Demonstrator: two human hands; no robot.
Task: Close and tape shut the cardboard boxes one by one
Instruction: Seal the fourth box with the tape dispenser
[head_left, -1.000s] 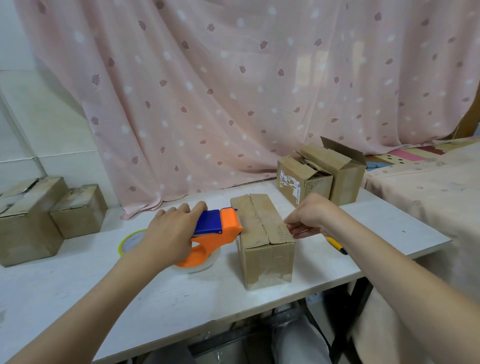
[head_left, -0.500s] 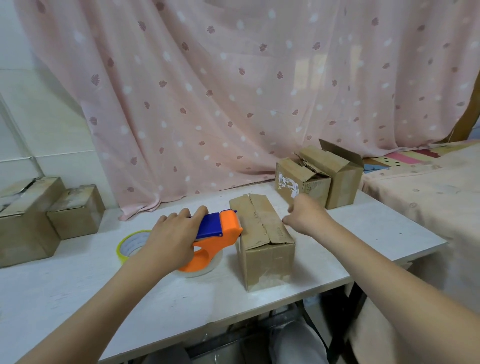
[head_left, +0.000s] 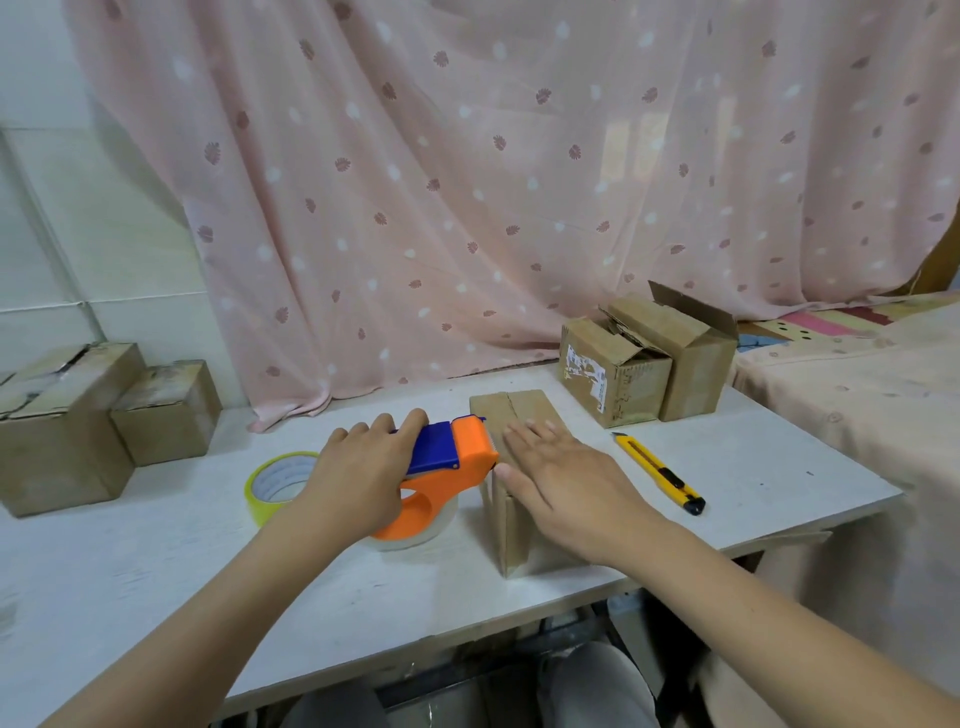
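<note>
right hand (head_left: 569, 480): I'm seeing it lying flat on top of the closed box, fingers straight and spread, pressing the flaps down.
box in work (head_left: 511, 525): sitting near the table's front edge, dead centre of my view; flaps folded shut, centre seam running toward 12 o'clock. I can't tell whether tape is on it.
left hand (head_left: 358, 480): fingers curling round the tape dispenser's handle, gripping it, at 9 o'clock of the box.
tape dispenser (head_left: 449, 475): orange and blue, resting on the table, its nose touching the box's left top edge.
table (head_left: 156, 571): white top, carrying everything here.
yellow tape roll (head_left: 275, 480): lying flat at 9 o'clock of the dispenser, partly behind the left hand.
utility knife (head_left: 660, 473): yellow, lying on the table at 3 o'clock of the box, apart from it.
open boxes (head_left: 644, 358): two touching side by side at 1 o'clock, flaps standing up.
stacked boxes (head_left: 88, 415): sitting at 9 o'clock, far left.
curtain (head_left: 493, 182): pink, hanging behind at 12 o'clock.
</note>
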